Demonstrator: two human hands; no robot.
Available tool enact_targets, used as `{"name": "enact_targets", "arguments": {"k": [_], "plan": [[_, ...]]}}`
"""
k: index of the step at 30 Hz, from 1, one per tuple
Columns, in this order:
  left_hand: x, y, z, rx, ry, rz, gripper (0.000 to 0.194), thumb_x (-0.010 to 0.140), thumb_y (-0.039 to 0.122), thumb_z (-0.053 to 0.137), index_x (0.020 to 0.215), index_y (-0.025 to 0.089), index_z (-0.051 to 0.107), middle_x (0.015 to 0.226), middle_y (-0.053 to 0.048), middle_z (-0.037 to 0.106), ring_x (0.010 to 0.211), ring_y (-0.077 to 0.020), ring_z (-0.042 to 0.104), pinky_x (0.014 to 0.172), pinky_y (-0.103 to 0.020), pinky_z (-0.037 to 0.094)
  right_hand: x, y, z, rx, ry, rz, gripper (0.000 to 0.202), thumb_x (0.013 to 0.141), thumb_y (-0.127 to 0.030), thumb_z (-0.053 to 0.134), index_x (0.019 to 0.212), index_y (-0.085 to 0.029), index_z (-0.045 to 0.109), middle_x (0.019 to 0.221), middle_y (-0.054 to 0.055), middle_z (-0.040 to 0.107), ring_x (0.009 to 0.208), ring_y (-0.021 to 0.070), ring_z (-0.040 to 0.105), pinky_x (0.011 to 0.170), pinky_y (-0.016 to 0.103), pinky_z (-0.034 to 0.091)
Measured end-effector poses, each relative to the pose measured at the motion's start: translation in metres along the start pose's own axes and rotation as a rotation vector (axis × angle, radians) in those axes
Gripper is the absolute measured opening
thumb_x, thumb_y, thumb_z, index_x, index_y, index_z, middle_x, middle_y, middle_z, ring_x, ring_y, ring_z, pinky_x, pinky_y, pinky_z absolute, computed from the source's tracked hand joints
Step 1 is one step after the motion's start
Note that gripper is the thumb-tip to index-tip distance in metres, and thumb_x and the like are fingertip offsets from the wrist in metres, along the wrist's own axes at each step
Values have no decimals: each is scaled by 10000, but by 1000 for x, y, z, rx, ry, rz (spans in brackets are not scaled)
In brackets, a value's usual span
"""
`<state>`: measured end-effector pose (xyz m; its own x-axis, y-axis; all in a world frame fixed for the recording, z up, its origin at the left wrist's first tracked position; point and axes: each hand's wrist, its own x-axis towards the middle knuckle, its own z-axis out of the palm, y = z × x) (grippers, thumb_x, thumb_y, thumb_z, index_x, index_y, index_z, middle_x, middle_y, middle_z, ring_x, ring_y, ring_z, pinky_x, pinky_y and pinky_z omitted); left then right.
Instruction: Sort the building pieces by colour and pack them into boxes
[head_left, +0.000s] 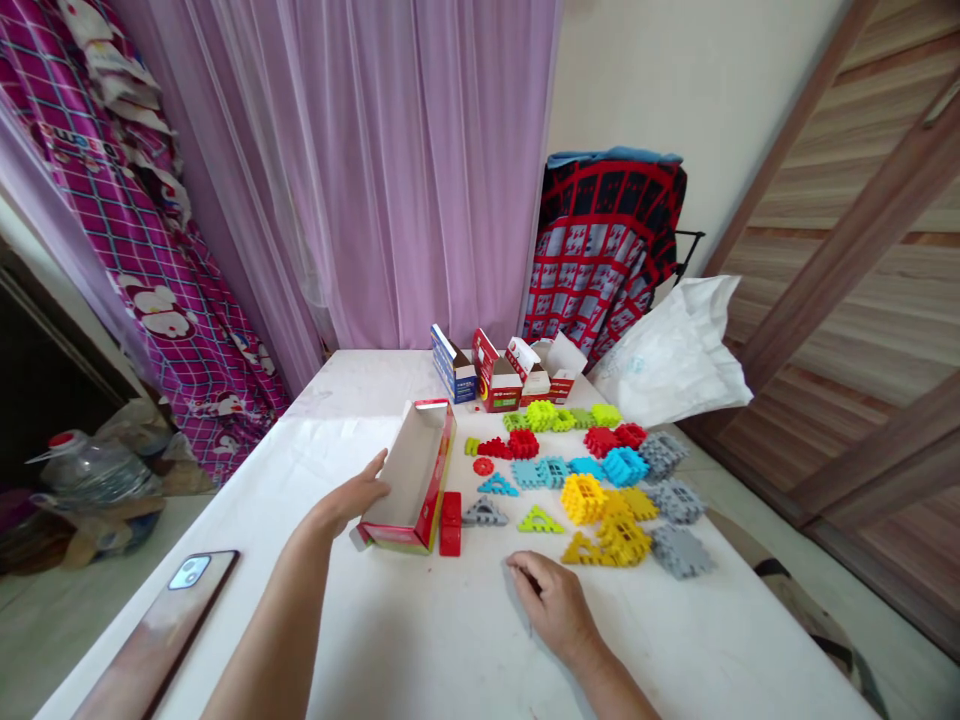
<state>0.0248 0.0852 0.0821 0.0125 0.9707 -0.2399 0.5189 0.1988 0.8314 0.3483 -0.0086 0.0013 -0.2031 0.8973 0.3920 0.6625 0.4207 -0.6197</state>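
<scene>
My left hand (358,496) grips the left wall of a long open cardboard box (411,470), red and green outside and pale within. The box lies tilted on the white table, and its inside looks bare. Against its right side sits a red block (450,524). My right hand (553,600) rests on the table near the front with its fingers curled in; nothing shows in them. Beyond it lie a lime triangular piece (540,520), a grey triangular piece (484,513) and a blue triangular piece (498,485).
Interlocking plastic pieces are grouped by colour: yellow (583,498), grey (681,552), blue (625,466), red (523,444) and lime (540,414). Several small open boxes (498,385) stand at the back. A white bag (671,350) sits back right, a phone (161,635) front left.
</scene>
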Motion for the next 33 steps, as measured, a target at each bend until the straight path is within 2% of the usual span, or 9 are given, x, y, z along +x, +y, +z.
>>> {"name": "enact_targets", "arguments": {"k": [3,8,14,16,18,20,25,28,33], "plan": [[-8,-7,5,-176,-95,-49,821,768,487,577,1495,265,266,1543,-109,323,1336,-293,438,908,-365,514,2,-3,-2,-14,-2,9,243,878,-234,446,878,-214,688,843,49,738,779,170,693,731,245,518],[-12,-14,20,-279,-79,33,899,686,608,646,1452,223,373,1520,-114,366,1397,-284,346,1098,-371,366,1,-2,0,-26,-3,11,246,879,-242,435,866,-213,679,843,48,736,777,173,691,727,255,522],[-10,-8,28,-264,-9,49,867,736,637,595,1455,214,359,1554,-101,290,1409,-282,322,1124,-384,331,4,-25,-2,4,135,21,213,899,-292,448,968,-199,627,834,49,701,683,150,648,661,247,522],[-10,-9,28,-257,-21,50,868,736,625,603,1456,207,358,1548,-113,304,1407,-285,326,1124,-395,328,23,-45,-6,-41,187,8,313,887,-365,491,1130,-184,571,1001,91,678,805,177,648,737,286,528],[-9,-10,28,-253,-19,50,859,737,605,613,1453,202,362,1535,-128,329,1402,-292,335,1120,-413,331,53,-66,-10,-132,210,-5,526,856,-448,529,1287,-152,479,1258,166,571,1139,260,554,930,380,473],[-9,-11,30,-241,-16,51,849,742,590,618,1453,204,362,1519,-139,361,1400,-293,339,1112,-419,338,88,-83,-12,-226,110,62,622,827,-485,556,1322,-122,452,1312,196,525,1224,302,487,985,421,423],[-10,-7,33,-150,-35,5,866,755,579,616,1469,180,330,1482,-176,415,1382,-296,370,1090,-406,358,153,-103,-12,-361,-319,287,468,818,-446,539,1170,-139,574,1077,163,671,1004,297,625,853,407,461],[-10,-2,33,-80,22,3,812,770,537,626,1449,176,367,1486,-164,412,1380,-296,374,1107,-416,331,171,-108,-14,-394,-375,311,296,786,-301,552,1023,-149,643,1026,145,695,969,284,642,810,361,463],[-12,3,30,-95,121,42,823,831,586,532,1494,182,261,1523,-149,353,1409,-285,318,1100,-406,341,180,-106,-18,-313,-405,362,289,732,-177,574,1004,-162,671,1050,117,700,983,264,639,765,303,460]]}}
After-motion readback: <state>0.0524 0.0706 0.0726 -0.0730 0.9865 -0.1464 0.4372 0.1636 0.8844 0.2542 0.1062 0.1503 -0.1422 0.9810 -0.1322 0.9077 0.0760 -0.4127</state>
